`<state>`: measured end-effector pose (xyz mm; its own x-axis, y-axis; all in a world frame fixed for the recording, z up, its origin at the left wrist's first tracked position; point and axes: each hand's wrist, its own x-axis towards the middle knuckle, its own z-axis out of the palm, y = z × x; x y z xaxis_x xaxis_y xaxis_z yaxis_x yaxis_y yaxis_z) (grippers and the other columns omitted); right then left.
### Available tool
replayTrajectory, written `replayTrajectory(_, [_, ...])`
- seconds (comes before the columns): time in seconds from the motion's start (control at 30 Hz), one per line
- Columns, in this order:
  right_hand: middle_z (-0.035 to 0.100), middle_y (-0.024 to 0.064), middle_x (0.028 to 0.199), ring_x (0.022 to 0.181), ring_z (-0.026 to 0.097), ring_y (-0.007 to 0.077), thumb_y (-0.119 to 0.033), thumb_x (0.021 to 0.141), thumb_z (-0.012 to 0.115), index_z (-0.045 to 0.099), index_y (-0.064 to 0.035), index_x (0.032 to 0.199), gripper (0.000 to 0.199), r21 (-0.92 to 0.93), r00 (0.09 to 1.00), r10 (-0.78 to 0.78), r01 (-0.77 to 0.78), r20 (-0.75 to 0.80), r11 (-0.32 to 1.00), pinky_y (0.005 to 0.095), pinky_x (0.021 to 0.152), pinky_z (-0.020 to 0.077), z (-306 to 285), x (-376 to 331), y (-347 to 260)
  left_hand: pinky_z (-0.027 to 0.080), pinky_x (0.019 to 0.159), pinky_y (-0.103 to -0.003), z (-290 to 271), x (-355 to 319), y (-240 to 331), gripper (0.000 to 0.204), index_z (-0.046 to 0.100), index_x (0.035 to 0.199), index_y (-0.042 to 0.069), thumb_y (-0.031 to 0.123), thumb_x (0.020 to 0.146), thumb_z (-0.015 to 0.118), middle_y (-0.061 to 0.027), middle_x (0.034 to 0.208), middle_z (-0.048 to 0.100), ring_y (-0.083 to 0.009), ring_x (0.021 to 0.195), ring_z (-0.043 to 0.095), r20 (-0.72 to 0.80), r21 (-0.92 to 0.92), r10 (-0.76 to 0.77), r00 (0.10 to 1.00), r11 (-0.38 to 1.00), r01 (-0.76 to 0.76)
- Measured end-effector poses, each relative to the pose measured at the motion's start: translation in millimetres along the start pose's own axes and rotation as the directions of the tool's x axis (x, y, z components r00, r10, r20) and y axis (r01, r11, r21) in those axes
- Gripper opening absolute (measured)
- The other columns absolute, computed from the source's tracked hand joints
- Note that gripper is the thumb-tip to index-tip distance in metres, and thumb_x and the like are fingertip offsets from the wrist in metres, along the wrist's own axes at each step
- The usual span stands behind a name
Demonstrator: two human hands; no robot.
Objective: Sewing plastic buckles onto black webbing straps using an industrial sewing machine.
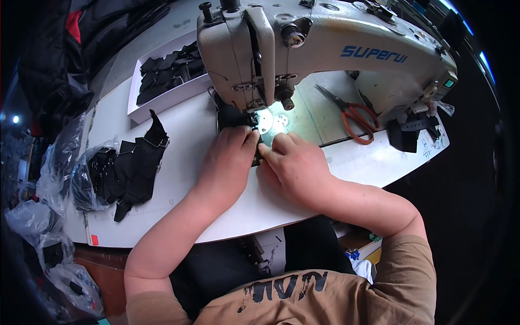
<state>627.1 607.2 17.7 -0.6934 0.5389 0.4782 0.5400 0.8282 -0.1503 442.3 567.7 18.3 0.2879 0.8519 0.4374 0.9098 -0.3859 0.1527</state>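
Observation:
Both of my hands are at the needle area of a grey-white sewing machine [330, 46], under its lit head. My left hand [228, 157] has its fingers closed on a small black fabric piece [257, 158] just in front of the presser foot. From the other side, my right hand [297, 165] pinches the same piece between thumb and curled fingers. Most of this fabric is hidden by my fingers. More black material [232, 116] lies left of the needle, behind my left hand.
A white box [172, 97] of black fabric pieces stands behind left. Black pieces with metal buckles [138, 168] spill from a clear bag on the left. Orange-handled scissors [358, 123] lie right of the needle. Black straps [405, 136] rest by the machine's right end. Plastic bags [38, 216] hang at the left edge.

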Motion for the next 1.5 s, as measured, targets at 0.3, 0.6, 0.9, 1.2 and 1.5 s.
replayTrajectory(0.3, [0.057,0.0095,0.089,0.084,0.058,0.0275,-0.017,0.088,0.067,0.07,-0.0042,0.112,0.027,0.029,0.999,0.031,-0.031,0.023,0.999,0.0402,0.066,0.0494,-1,3,-1,0.049,0.096,-0.042,-1,9,-14,0.033,0.065,0.119,0.0,0.002,0.087,0.059,-0.0129,0.116,0.059,-0.0315,0.11,0.058,0.071,-0.127,-0.001,0.997,0.992,0.01])
replayTrajectory(0.6, [0.057,0.0114,0.092,0.087,0.058,0.0297,-0.017,0.091,0.064,0.067,-0.0022,0.116,0.03,0.04,0.996,0.071,-0.074,0.05,0.996,0.0411,0.069,0.0496,0,6,-3,0.048,0.098,-0.042,0,12,-18,0.033,0.064,0.12,0.0,0.003,0.088,0.058,-0.012,0.118,0.059,-0.0309,0.114,0.057,0.088,-0.06,-0.018,0.996,0.998,0.023])
replayTrajectory(0.9, [0.057,0.0129,0.092,0.088,0.058,0.0309,-0.016,0.091,0.063,0.064,-0.0009,0.122,0.035,0.052,0.994,0.092,-0.095,0.06,0.994,0.0417,0.071,0.0497,0,8,-1,0.052,0.094,-0.041,-4,7,-25,0.026,0.068,0.114,0.003,0.004,0.09,0.058,-0.0094,0.117,0.063,-0.0299,0.111,0.061,0.095,-0.164,-0.003,0.995,0.986,0.019])
replayTrajectory(1.2, [0.06,0.0148,0.095,0.089,0.06,0.0336,-0.014,0.089,0.063,0.062,-0.001,0.128,0.041,0.112,0.988,0.128,-0.137,0.081,0.984,0.0438,0.071,0.0506,1,13,1,0.053,0.092,-0.04,-8,7,-30,0.028,0.068,0.111,0.003,0.001,0.085,0.058,-0.0091,0.116,0.064,-0.0306,0.109,0.063,0.073,-0.208,0.032,0.997,0.978,-0.016])
replayTrajectory(1.5, [0.062,0.0166,0.094,0.086,0.062,0.0382,-0.011,0.087,0.063,0.064,-0.0033,0.128,0.042,0.116,0.984,0.153,-0.163,0.087,0.98,0.0474,0.071,0.0494,-1,16,4,0.045,0.111,-0.039,-15,9,-25,0.037,0.067,0.122,0.007,0.001,0.087,0.057,-0.0092,0.132,0.062,-0.0303,0.125,0.058,0.177,-0.089,-0.026,0.984,0.995,0.043])
